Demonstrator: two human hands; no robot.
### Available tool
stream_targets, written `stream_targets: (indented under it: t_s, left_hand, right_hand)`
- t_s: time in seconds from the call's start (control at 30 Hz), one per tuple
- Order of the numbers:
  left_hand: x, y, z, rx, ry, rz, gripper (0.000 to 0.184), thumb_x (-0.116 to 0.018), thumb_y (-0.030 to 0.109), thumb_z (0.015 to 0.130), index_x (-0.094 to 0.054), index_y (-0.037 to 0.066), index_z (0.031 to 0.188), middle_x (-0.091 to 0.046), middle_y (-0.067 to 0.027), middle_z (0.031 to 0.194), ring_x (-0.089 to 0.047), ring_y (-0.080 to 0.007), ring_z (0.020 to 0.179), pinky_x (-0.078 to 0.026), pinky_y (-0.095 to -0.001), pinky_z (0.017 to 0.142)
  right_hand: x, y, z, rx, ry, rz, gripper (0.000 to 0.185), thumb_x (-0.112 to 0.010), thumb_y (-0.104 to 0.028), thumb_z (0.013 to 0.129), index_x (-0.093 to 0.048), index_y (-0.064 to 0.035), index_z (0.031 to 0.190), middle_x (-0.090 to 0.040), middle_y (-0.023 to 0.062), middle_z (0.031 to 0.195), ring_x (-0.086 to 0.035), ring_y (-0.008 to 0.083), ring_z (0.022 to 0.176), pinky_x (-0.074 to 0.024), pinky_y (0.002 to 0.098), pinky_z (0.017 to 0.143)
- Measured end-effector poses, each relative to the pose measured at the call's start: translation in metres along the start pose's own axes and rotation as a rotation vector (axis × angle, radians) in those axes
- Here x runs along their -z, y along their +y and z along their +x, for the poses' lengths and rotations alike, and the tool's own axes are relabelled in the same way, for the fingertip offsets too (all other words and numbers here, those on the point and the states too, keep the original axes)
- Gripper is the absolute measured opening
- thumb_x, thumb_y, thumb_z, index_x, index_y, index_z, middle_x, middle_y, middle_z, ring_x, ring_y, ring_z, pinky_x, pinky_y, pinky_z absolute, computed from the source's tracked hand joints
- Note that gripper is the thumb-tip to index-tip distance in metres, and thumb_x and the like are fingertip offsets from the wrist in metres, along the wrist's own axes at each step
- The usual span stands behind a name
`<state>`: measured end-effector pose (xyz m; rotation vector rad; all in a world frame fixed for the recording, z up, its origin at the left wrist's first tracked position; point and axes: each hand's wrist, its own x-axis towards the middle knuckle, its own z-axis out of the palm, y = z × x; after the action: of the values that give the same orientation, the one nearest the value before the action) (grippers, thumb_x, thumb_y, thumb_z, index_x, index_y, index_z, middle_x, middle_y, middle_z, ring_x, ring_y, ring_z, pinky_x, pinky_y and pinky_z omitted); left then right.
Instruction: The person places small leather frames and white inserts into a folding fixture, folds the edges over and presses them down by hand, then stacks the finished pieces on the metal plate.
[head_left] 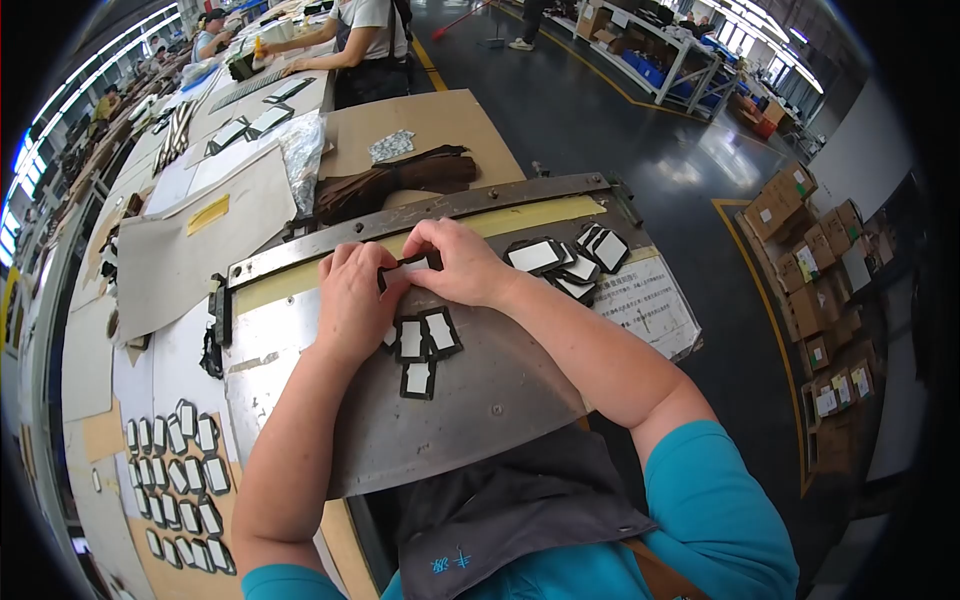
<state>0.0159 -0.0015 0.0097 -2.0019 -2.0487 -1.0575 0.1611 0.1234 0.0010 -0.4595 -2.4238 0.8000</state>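
Both hands meet near the metal bar [420,225] at the far edge of a steel plate [470,425]. Between them is a small black-edged piece with a white centre [412,268]. My left hand [352,295] pinches its left end with fingers bent. On its right end, my right hand [455,262] closes thumb and fingers. Several like pieces [411,338] lie on the plate just below my hands, black borders around white rectangles. To the right of my right hand, more black-and-white pieces [535,255] sit in a loose, overlapping pile.
Rows of similar pieces [180,470] cover the board at lower left. Behind the bar lie a bundle of brown strips [400,185] and a clear plastic bag [300,160]. A printed sheet [650,310] is at right. A co-worker [365,45] stands farther up the table.
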Motion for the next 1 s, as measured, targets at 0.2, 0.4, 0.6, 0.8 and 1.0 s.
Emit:
stream_targets:
  t_s: [0.2, 0.4, 0.6, 0.8, 1.0]
  left_hand:
    - [0.003, 0.003, 0.0, 0.077, 0.034, -0.151, 0.028, -0.073, 0.003, 0.078, -0.058, 0.005, 0.101, -0.064, -0.005, 0.086, -0.061, -0.0225, 0.087, -0.046, -0.0343, 0.082]
    - [0.016, 0.004, 0.004, 0.464, -0.279, -1.035, 0.014, -0.06, 0.008, 0.095, -0.058, 0.002, 0.107, -0.064, -0.0038, 0.092, -0.064, -0.0113, 0.078, -0.052, -0.0246, 0.069]
    - [0.022, 0.009, 0.003, 0.418, -0.362, -1.149, 0.019, -0.058, 0.014, 0.097, -0.057, 0.004, 0.113, -0.065, -0.0037, 0.095, -0.062, -0.0108, 0.078, -0.05, -0.0251, 0.073]
    - [0.024, 0.016, 0.004, 0.403, -0.386, -1.117, 0.022, -0.059, 0.022, 0.098, -0.056, 0.005, 0.112, -0.062, -0.0006, 0.088, -0.057, -0.0064, 0.069, -0.047, -0.0212, 0.065]
    - [0.027, 0.019, 0.005, 0.412, -0.359, -1.003, 0.021, -0.061, 0.026, 0.098, -0.059, 0.006, 0.101, -0.06, 0.0014, 0.078, -0.052, -0.0044, 0.061, -0.042, -0.0197, 0.054]
  right_hand:
    - [0.022, -0.02, -0.002, -0.094, -0.11, 0.218, 0.027, -0.075, -0.009, 0.079, -0.06, -0.0033, 0.1, -0.066, 0.0055, 0.087, -0.061, 0.0116, 0.076, -0.0505, 0.0261, 0.069]
    - [0.038, -0.016, 0.0, -0.236, -0.197, 0.734, 0.019, -0.07, 0.001, 0.084, -0.063, 0.0002, 0.101, -0.068, 0.0037, 0.091, -0.064, 0.0082, 0.081, -0.0532, 0.024, 0.074]
    - [0.051, -0.022, 0.0, -0.29, -0.231, 0.86, 0.017, -0.072, -0.004, 0.084, -0.067, 0.0019, 0.099, -0.071, 0.0087, 0.09, -0.068, 0.0132, 0.079, -0.0549, 0.0258, 0.072]
    - [0.054, -0.017, -0.001, -0.314, -0.254, 0.921, 0.019, -0.073, -0.01, 0.085, -0.069, 0.0029, 0.099, -0.072, 0.0101, 0.087, -0.067, 0.0131, 0.073, -0.0554, 0.0256, 0.068]
    - [0.054, -0.018, -0.001, -0.327, -0.277, 0.902, 0.018, -0.074, -0.011, 0.084, -0.07, 0.0018, 0.096, -0.073, 0.0101, 0.086, -0.067, 0.0128, 0.067, -0.0541, 0.024, 0.065]
